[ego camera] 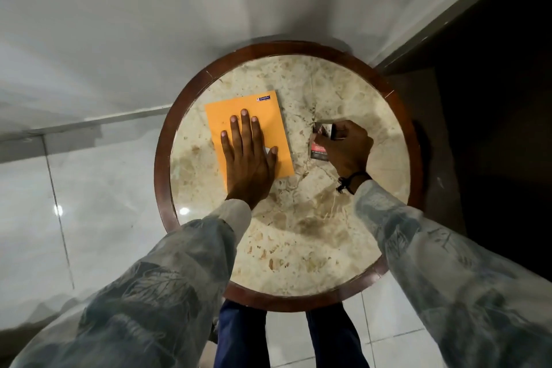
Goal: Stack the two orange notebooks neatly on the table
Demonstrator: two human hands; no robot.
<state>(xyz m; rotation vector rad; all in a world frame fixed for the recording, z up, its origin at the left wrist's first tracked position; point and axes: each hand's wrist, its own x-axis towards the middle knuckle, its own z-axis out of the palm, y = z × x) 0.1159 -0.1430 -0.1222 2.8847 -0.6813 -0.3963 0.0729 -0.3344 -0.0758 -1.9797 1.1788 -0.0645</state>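
Orange notebook (248, 134) lies flat on left half of round table (298, 248). Left hand (249, 155) spread open, palm pressing its cover. Right hand (346, 149), well apart, fingers pinched on small dark packet (320, 143).

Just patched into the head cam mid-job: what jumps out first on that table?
The bright orange notebook lies left of centre on the round marble table, with the left hand pressed flat on its cover. To its right, the right hand closes around a small dark card-like item on the marble. Only one orange cover shows; whether a second lies beneath cannot be told.
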